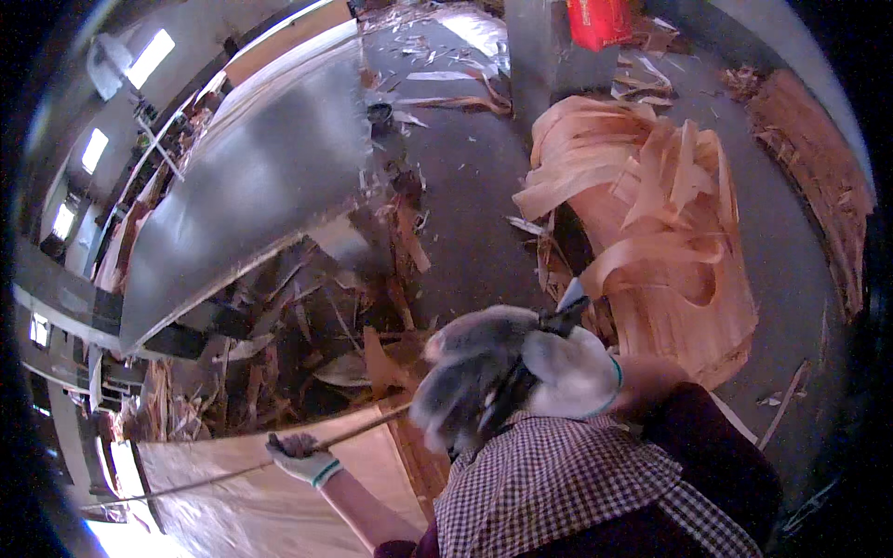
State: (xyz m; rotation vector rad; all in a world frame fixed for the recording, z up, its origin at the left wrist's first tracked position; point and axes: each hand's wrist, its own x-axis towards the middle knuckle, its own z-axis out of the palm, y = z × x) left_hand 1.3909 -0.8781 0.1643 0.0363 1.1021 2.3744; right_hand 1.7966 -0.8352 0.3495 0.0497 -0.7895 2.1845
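Observation:
My left hand point(302, 458), in a pale glove with dark fingers and a green cuff, is closed around a long thin stick point(214, 481). The stick slants across a stack of pale wood veneer sheets point(307, 502) at the lower left. In front of my chest, my right hand point(521, 367) wears a matching glove, partly smeared by motion. It grips a knife point(566, 313), whose black handle and short pale blade stick out above the thumb side. Part of the handle is hidden by the fingers. A checked apron point(558, 484) covers my front.
A grey smooth-topped table point(251, 177) stands at the left, its corner toward me. Torn veneer scraps point(372, 363) litter the floor beside it. Right lies a big heap of folded veneer point(651, 232); further right is a brown veneer pile point(809, 177). A red object point(598, 23) hangs near a pillar.

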